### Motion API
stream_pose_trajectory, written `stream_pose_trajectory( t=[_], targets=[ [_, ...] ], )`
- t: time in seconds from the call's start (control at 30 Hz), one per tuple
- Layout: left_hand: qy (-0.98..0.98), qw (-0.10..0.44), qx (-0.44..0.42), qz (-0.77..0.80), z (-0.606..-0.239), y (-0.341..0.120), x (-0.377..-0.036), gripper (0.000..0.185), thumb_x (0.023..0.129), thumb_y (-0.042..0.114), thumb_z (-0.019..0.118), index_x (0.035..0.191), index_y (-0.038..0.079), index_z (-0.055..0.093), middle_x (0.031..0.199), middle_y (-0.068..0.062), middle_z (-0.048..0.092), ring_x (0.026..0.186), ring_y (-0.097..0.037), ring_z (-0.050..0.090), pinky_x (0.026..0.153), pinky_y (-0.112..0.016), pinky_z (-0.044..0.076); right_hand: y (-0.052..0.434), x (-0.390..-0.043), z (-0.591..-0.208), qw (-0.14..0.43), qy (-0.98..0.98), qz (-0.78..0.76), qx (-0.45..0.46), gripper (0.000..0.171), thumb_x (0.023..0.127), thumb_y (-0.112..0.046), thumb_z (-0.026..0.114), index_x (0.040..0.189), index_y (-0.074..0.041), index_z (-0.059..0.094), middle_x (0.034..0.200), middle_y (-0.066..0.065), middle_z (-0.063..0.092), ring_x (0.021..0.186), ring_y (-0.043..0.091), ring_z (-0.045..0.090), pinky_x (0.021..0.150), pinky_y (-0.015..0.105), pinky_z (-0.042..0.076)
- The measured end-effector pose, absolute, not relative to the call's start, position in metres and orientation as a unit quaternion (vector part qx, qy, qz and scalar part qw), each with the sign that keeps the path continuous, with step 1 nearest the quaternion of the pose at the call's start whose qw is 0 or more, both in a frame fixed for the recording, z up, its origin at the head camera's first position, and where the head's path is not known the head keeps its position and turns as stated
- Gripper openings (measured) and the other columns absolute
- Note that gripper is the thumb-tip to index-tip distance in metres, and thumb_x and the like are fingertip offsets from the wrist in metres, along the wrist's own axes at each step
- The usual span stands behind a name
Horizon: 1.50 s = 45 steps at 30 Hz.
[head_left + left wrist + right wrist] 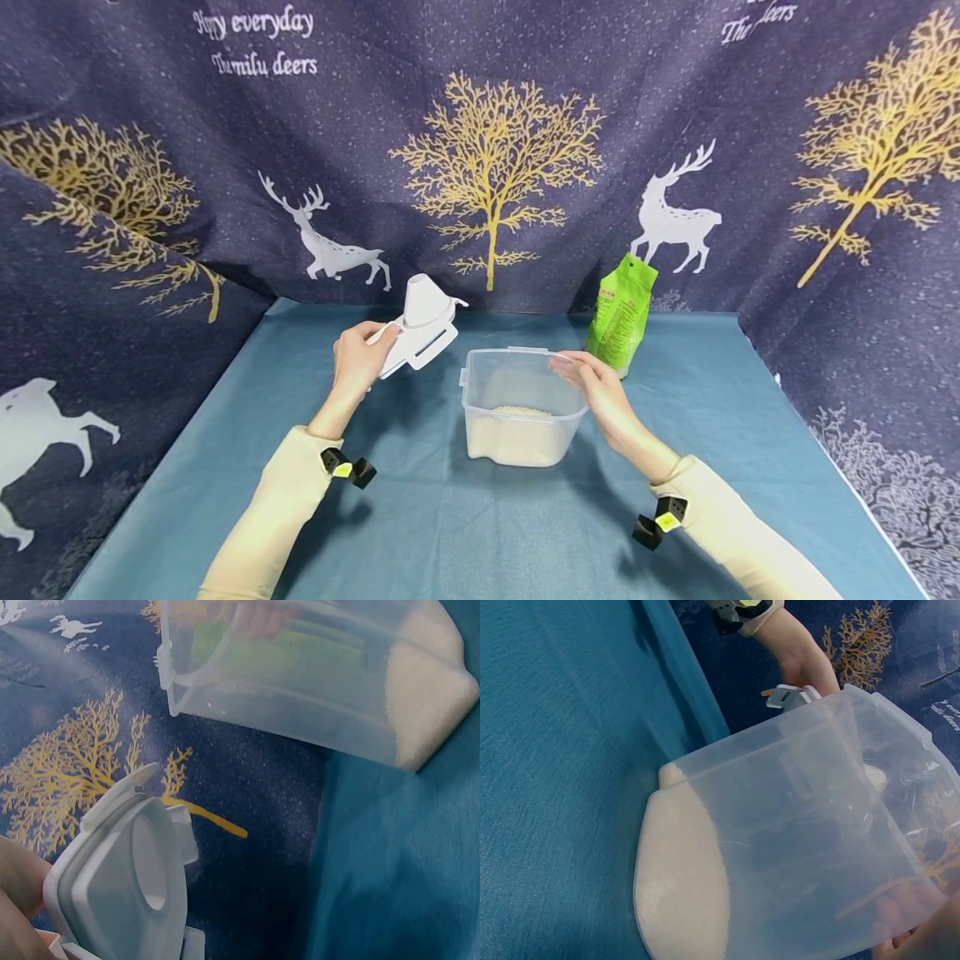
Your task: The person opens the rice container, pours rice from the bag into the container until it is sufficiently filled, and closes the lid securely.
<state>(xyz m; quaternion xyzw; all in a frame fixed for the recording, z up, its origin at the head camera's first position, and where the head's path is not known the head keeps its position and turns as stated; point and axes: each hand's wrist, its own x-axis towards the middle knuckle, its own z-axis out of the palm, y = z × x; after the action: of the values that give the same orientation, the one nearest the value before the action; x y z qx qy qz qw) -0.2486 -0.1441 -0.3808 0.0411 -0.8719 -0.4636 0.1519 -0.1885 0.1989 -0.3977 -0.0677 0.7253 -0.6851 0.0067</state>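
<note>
A clear plastic container (519,408) with white rice in its bottom stands on the blue table (420,533). My right hand (592,379) grips its far right rim. In the right wrist view the container (795,847) fills the frame, rice (682,885) settled low. My left hand (358,354) holds a white lid with a pour spout (422,329) lifted above the table, left of the container. The left wrist view shows the lid (124,877) from below and the container (315,675) beyond it.
A green bag (622,312) stands upright behind the container's right side, close to my right hand. A dark blue cloth with deer and golden trees (491,167) walls the table at the back and both sides.
</note>
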Motion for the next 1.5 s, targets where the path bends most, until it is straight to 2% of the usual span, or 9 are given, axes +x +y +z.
stream_pose_trajectory(
  t=[0.37, 0.6, 0.8, 0.93, 1.1, 1.5],
  targets=[
    [-0.882, 0.133, 0.073, -0.446, -0.39, -0.155, -0.254, 0.032, 0.089, 0.03, 0.063, 0.104, 0.004, 0.074, 0.108, -0.019, 0.071, 0.106, -0.038, 0.061, 0.089, -0.047, 0.047, 0.199, -0.189, -0.397, 0.008, 0.727, -0.683, -0.07, 0.04, 0.105, -0.013, 0.028, 0.133, 0.007, 0.047, 0.138, 0.027, 0.051, 0.115, 0.005, 0.061, 0.106, 0.025, 0.042],
    [-0.884, 0.123, 0.093, -0.441, -0.395, -0.161, -0.256, 0.032, 0.089, 0.028, 0.065, 0.104, 0.002, 0.073, 0.103, -0.021, 0.072, 0.105, -0.039, 0.059, 0.086, -0.045, 0.047, 0.199, -0.19, -0.398, 0.008, 0.723, -0.687, -0.07, 0.04, 0.105, -0.014, 0.028, 0.133, 0.007, 0.047, 0.137, 0.027, 0.052, 0.113, 0.002, 0.061, 0.106, 0.025, 0.042],
    [-0.889, 0.105, 0.111, -0.432, -0.4, -0.165, -0.257, 0.034, 0.088, 0.027, 0.065, 0.106, -0.001, 0.072, 0.108, -0.022, 0.07, 0.11, -0.04, 0.057, 0.092, -0.047, 0.046, 0.2, -0.189, -0.399, 0.006, 0.721, -0.689, -0.075, 0.041, 0.105, -0.014, 0.028, 0.133, 0.008, 0.047, 0.137, 0.027, 0.052, 0.112, 0.002, 0.061, 0.104, 0.021, 0.043],
    [-0.892, 0.096, 0.115, -0.427, -0.403, -0.169, -0.258, 0.036, 0.088, 0.027, 0.065, 0.107, -0.003, 0.07, 0.108, -0.024, 0.069, 0.108, -0.04, 0.057, 0.091, -0.047, 0.046, 0.2, -0.189, -0.399, 0.008, 0.721, -0.689, -0.075, 0.041, 0.105, -0.015, 0.027, 0.133, 0.007, 0.047, 0.137, 0.027, 0.052, 0.113, 0.003, 0.06, 0.103, 0.02, 0.042],
    [-0.896, 0.075, 0.125, -0.421, -0.407, -0.174, -0.259, 0.037, 0.088, 0.026, 0.064, 0.108, -0.004, 0.069, 0.109, -0.025, 0.068, 0.104, -0.037, 0.058, 0.089, -0.045, 0.048, 0.2, -0.189, -0.399, 0.012, 0.722, -0.688, -0.073, 0.041, 0.105, -0.016, 0.028, 0.134, 0.006, 0.047, 0.138, 0.027, 0.051, 0.115, 0.004, 0.06, 0.107, 0.025, 0.041],
    [-0.915, 0.038, 0.109, -0.387, -0.414, -0.181, -0.255, 0.036, 0.087, 0.022, 0.064, 0.105, -0.009, 0.069, 0.111, -0.027, 0.067, 0.109, -0.043, 0.057, 0.093, -0.047, 0.047, 0.2, -0.189, -0.399, 0.009, 0.722, -0.688, -0.076, 0.041, 0.106, -0.018, 0.029, 0.133, 0.007, 0.047, 0.137, 0.026, 0.052, 0.115, 0.004, 0.06, 0.105, 0.023, 0.042]
  ],
)
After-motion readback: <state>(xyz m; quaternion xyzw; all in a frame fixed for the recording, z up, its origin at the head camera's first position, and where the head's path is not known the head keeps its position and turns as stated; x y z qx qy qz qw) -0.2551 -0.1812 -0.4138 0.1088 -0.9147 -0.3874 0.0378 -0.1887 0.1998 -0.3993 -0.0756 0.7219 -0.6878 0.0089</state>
